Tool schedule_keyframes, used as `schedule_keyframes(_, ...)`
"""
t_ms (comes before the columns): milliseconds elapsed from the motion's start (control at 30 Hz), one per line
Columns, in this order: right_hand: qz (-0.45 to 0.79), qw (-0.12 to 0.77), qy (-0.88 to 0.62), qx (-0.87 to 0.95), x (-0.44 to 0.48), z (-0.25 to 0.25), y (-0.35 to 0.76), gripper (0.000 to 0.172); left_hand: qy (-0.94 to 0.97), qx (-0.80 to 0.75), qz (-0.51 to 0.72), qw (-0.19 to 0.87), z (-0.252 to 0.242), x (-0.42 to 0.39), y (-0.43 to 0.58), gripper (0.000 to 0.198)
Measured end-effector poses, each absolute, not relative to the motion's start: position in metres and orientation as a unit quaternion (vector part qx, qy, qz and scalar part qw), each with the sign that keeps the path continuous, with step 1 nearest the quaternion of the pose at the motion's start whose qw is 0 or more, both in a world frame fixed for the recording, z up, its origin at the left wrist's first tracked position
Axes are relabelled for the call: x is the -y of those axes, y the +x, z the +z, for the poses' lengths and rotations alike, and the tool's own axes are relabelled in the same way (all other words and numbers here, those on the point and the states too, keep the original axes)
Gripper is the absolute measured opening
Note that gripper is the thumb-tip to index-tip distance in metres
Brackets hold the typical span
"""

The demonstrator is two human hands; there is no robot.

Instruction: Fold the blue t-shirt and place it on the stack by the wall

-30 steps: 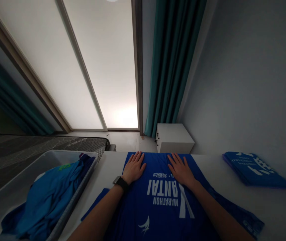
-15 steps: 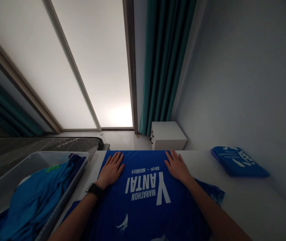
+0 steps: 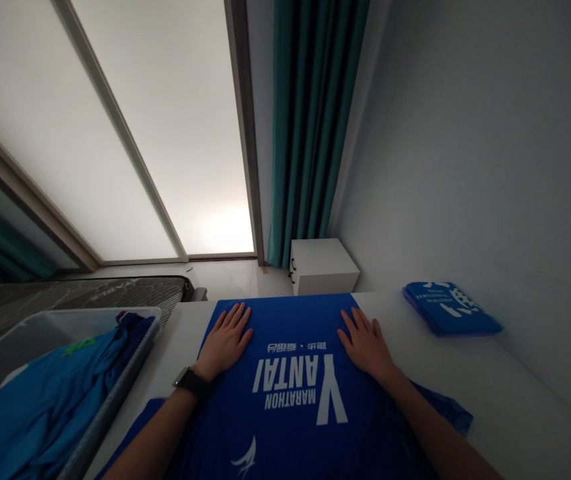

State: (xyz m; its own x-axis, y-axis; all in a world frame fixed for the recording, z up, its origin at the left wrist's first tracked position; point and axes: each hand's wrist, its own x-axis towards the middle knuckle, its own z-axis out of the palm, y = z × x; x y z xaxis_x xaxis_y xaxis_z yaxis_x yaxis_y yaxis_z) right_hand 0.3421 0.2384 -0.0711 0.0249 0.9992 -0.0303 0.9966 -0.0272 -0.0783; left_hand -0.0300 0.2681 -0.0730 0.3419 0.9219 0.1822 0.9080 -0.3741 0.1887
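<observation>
A blue T-shirt (image 3: 285, 327) with white "Yantai Marathon" lettering, upside down from where I look, lies spread on the white table (image 3: 505, 400). My left hand (image 3: 224, 341) rests flat on its upper left part, fingers stretched toward the far edge. On the upper right part lies my right hand (image 3: 367, 345), palm down with fingers apart. A dark watch (image 3: 190, 382) is on my left wrist. The near part of the shirt runs out of view, and my forearms cover some of its sides.
A folded blue shirt (image 3: 448, 308) lies at the right of the table by the wall. At the left stands a plastic bin (image 3: 148, 333) holding crumpled blue clothes (image 3: 55, 393). Beyond the table are a white cabinet (image 3: 323, 263), a teal curtain (image 3: 310, 133) and a mattress (image 3: 130, 293).
The view has shifted slightly. My right hand has slid a little to the right and nearer to me over the shirt, whose far part looks smoother. My left hand has hardly moved.
</observation>
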Motion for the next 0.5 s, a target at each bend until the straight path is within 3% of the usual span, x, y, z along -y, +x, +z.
schedule_keyframes(233, 0.042, 0.057, -0.631, 0.772, -0.277, -0.057, 0.321, 0.061, 0.815, -0.565, 0.126, 0.028, -0.071, -0.269, -0.027, 0.058)
schedule_keyframes(500, 0.058, 0.021, -0.623, 0.78, -0.293, -0.064, 0.303, 0.064, 0.819, -0.562, 0.113, 0.028, -0.067, -0.267, -0.025, 0.06)
